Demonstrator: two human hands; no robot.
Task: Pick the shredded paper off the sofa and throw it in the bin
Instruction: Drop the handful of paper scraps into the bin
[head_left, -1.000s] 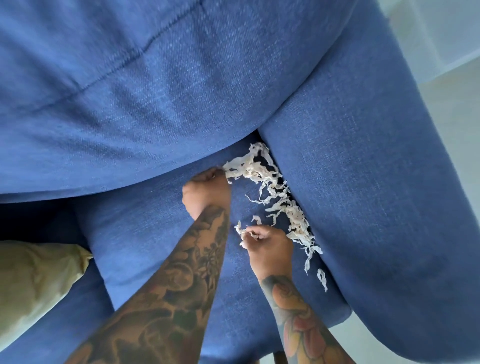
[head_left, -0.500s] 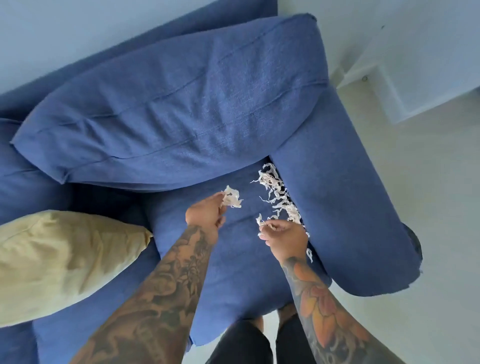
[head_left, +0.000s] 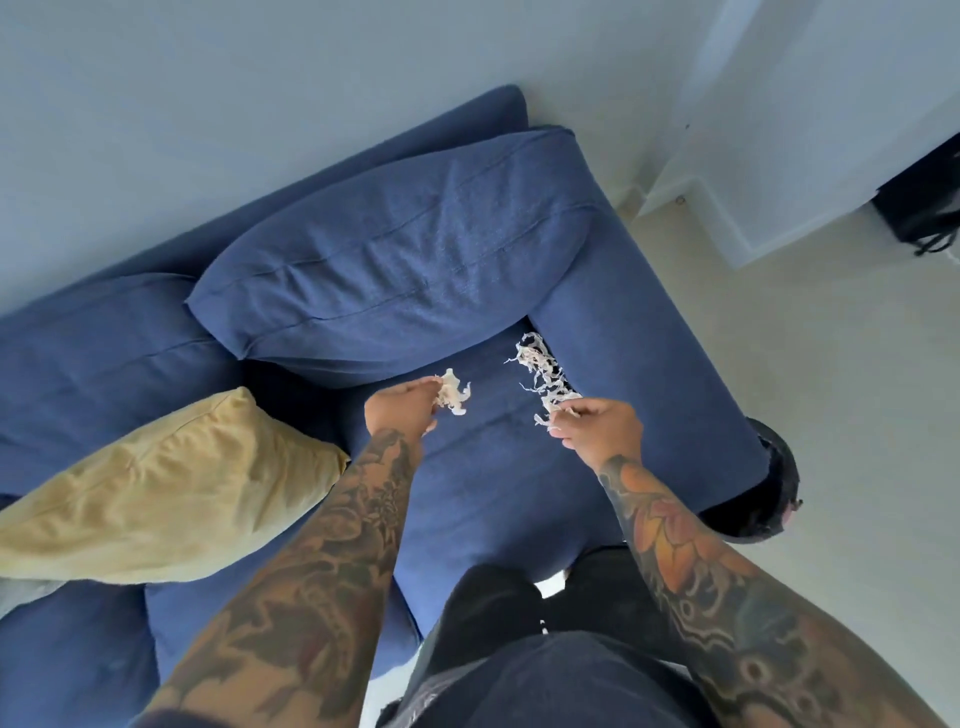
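White shredded paper (head_left: 540, 371) lies in the gap between the blue sofa's seat cushion (head_left: 488, 483) and its right armrest (head_left: 654, 374). My left hand (head_left: 400, 410) is raised over the seat and pinches a small clump of shreds (head_left: 453, 392). My right hand (head_left: 597, 426) grips the near end of the strip of shreds by the armrest. A dark round bin (head_left: 774, 499) stands on the floor, partly hidden behind the front end of the armrest.
A yellow cushion (head_left: 161, 493) lies on the sofa at the left. A big blue back cushion (head_left: 395, 260) leans above the seat. Pale floor (head_left: 841, 395) spreads out to the right, with a black object (head_left: 922, 208) at the far right by the wall.
The view has pulled back and up from the sofa. Both hands have lifted off the seat, each with shreds; fewer shreds lie along the armrest gap.
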